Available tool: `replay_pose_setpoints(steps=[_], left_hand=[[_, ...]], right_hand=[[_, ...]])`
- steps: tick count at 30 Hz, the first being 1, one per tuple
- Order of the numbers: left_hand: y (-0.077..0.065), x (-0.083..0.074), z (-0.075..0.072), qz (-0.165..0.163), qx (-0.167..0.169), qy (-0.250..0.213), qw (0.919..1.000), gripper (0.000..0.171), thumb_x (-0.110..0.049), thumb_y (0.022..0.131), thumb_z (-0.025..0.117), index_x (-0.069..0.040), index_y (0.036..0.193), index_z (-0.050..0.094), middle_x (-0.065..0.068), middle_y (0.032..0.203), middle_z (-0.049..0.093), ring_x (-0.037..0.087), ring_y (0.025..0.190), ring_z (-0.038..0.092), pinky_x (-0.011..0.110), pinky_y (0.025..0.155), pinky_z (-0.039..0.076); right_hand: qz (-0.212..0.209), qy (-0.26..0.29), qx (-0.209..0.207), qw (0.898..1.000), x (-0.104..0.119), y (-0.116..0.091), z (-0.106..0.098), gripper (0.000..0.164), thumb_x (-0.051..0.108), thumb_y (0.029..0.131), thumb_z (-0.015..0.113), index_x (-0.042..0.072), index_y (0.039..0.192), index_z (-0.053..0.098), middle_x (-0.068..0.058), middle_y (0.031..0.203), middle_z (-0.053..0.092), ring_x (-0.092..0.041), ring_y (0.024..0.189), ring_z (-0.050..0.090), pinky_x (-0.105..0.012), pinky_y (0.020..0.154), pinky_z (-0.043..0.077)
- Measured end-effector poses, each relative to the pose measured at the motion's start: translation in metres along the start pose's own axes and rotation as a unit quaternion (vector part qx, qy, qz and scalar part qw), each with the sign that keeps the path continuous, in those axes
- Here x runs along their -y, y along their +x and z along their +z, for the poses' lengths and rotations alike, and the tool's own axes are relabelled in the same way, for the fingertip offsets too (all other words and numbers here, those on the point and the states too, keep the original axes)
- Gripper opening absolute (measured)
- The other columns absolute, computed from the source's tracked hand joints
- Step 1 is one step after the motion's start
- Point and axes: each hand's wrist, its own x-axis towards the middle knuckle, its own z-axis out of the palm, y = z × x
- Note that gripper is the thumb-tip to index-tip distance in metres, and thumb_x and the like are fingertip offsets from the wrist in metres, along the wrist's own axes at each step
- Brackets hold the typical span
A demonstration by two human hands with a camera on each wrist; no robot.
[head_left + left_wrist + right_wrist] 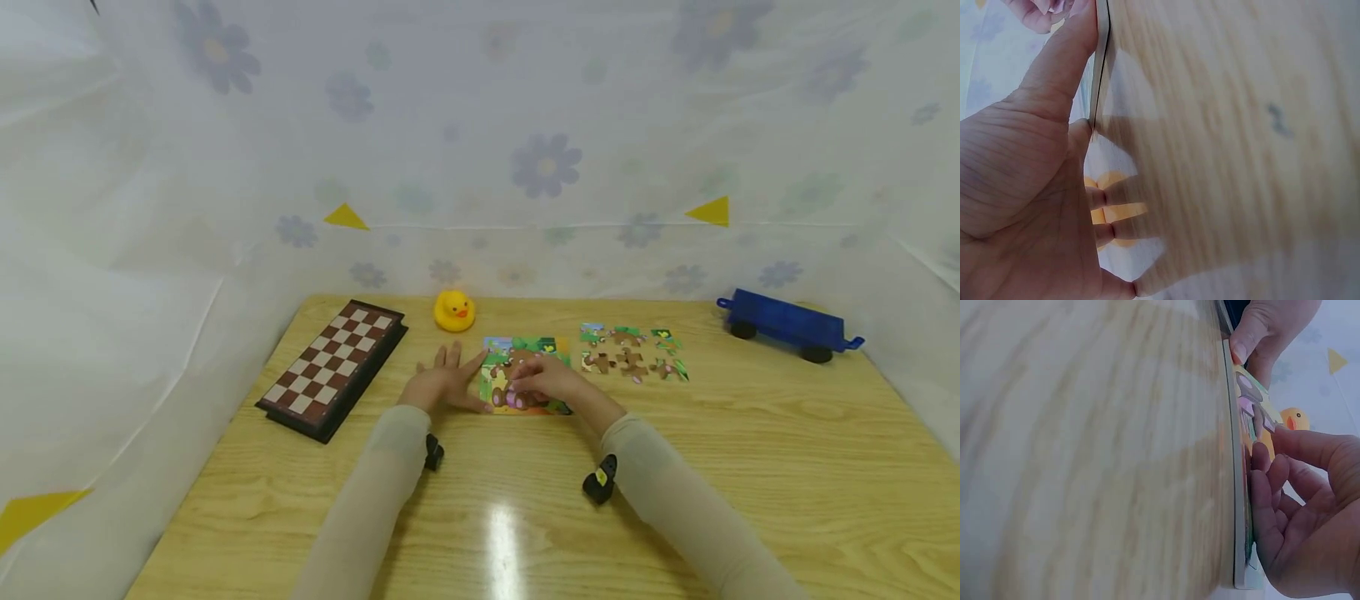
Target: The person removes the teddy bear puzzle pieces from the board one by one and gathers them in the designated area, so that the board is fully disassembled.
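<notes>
A picture puzzle board (497,407) with a brown bear lies flat in the middle of the table. My left hand (442,382) rests at its left side with fingers spread, the thumb on the board's near left corner. Over the board, my right hand (551,379) pinches a puzzle piece (1269,424) between thumb and fingers. That piece is tilted up from the board in the right wrist view, and the hand covers part of the picture. Several loose puzzle pieces (632,360) lie in two rows to the right of the board.
A yellow rubber duck (454,312) sits behind my left hand. The folded chessboard (330,367) lies at the left, and a blue toy trailer (786,323) stands at the back right. Flowered white sheeting (465,125) hangs behind the wooden table (495,483).
</notes>
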Motion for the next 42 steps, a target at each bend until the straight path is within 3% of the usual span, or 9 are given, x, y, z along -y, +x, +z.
replay_pose_setpoints(steps=[14, 24, 35, 42], left_hand=[[-0.007, -0.003, -0.003, -0.001, -0.002, -0.006, 1.0000, 0.101, -0.064, 0.076, 0.066, -0.039, 0.151, 0.003, 0.013, 0.157, -0.013, 0.037, 0.142, -0.012, 0.067, 0.107, 0.000], [-0.007, -0.001, -0.001, -0.007, -0.001, -0.002, 1.0000, 0.101, -0.064, 0.076, 0.066, -0.038, 0.152, 0.004, 0.013, 0.157, -0.012, 0.036, 0.142, -0.012, 0.067, 0.107, 0.001], [-0.006, -0.002, 0.001, -0.004, -0.005, -0.002, 1.0000, 0.102, -0.066, 0.075, 0.065, -0.040, 0.151, 0.004, 0.013, 0.157, -0.013, 0.037, 0.142, -0.012, 0.067, 0.107, 0.001], [-0.006, -0.003, -0.001, -0.003, -0.006, -0.002, 1.0000, 0.101, -0.065, 0.076, 0.065, -0.039, 0.151, 0.004, 0.013, 0.157, -0.013, 0.037, 0.142, -0.011, 0.067, 0.107, 0.002]], right_hand=[[0.029, 0.032, -0.065, 0.997, -0.001, 0.001, 0.008, 0.015, 0.012, 0.086, 0.070, 0.003, 0.097, 0.072, -0.001, 0.079, 0.065, -0.009, 0.061, 0.051, -0.022, 0.055, 0.044], [0.028, 0.039, -0.081, 0.996, -0.002, 0.003, 0.012, 0.016, 0.011, 0.081, 0.074, 0.004, 0.095, 0.073, -0.004, 0.089, 0.068, -0.012, 0.069, 0.060, -0.023, 0.061, 0.051], [0.027, 0.064, -0.091, 0.993, 0.000, 0.000, 0.010, 0.024, 0.006, 0.085, 0.069, -0.001, 0.107, 0.071, -0.006, 0.092, 0.070, -0.008, 0.059, 0.053, -0.022, 0.057, 0.046], [0.041, 0.079, -0.095, 0.991, 0.000, -0.001, 0.006, 0.024, 0.010, 0.086, 0.069, 0.003, 0.109, 0.072, -0.002, 0.093, 0.070, -0.008, 0.062, 0.058, -0.022, 0.060, 0.051]])
